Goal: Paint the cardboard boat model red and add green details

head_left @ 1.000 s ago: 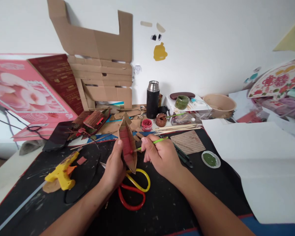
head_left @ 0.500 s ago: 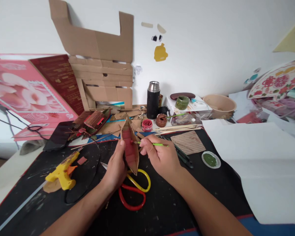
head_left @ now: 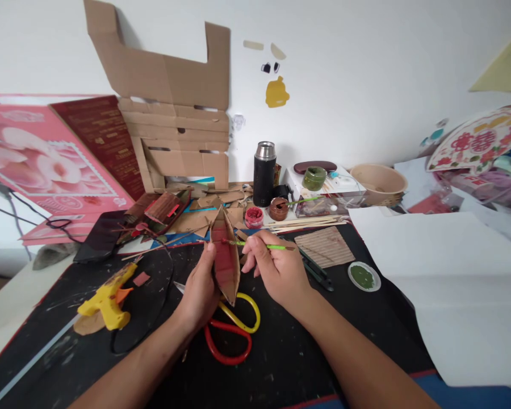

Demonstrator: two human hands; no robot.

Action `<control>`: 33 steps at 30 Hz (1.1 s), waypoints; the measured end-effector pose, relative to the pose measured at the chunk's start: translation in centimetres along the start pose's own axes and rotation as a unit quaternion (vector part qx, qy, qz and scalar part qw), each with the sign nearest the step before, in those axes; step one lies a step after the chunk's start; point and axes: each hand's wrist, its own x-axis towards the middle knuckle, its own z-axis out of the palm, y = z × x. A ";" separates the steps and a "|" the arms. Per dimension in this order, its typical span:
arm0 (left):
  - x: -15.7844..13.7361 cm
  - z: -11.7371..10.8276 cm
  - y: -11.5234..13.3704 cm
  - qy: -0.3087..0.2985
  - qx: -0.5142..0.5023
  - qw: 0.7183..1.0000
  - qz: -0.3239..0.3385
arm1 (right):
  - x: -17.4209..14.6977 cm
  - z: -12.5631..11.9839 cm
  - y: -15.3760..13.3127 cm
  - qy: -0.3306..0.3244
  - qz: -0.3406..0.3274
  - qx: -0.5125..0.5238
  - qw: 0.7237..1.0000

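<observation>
My left hand (head_left: 201,287) grips a small cardboard boat (head_left: 226,272) by its left side, the thumb on the rim. The boat's inside is painted red, and its long shape points away from me. In my right hand (head_left: 276,267), thumb and fingers pinch a thin green paintbrush (head_left: 272,246). The brush tip touches the red inside of the boat. Below the boat lie scissors (head_left: 229,343) with one red and one yellow handle, their blades partly hidden by my left hand. A jar of red paint (head_left: 254,217) stands open beyond the boat.
A yellow glue gun (head_left: 108,301) lies at left with its cord. Behind are a brown paint jar (head_left: 278,209), a black thermos (head_left: 264,179) and cardboard scraps. Corrugated cardboard (head_left: 326,247), a lid of green paint (head_left: 364,276) and white paper (head_left: 460,284) lie at right.
The brush tip has moved slightly up and left along the boat's inside, with my right hand shifting a little the same way. My left hand keeps its hold.
</observation>
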 end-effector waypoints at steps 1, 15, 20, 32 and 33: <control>0.0 0.1 0.0 -0.004 -0.009 1.000 -0.007 | 0.0 0.1 0.0 0.001 0.004 0.010 1.000; -0.5 1.1 1.1 0.007 -0.062 0.994 -0.095 | 0.4 -0.5 -0.5 0.013 0.000 -0.040 0.999; -0.1 0.6 0.6 0.007 -0.070 0.995 -0.069 | 0.4 -0.8 -0.9 0.021 -0.013 -0.101 0.995; -0.1 0.3 0.8 -0.016 -0.058 0.993 -0.104 | 0.0 0.3 -0.4 -0.029 0.017 0.056 0.998; -0.1 0.4 0.8 -0.018 -0.063 0.993 -0.102 | 0.1 0.2 -0.4 -0.022 0.018 0.047 0.998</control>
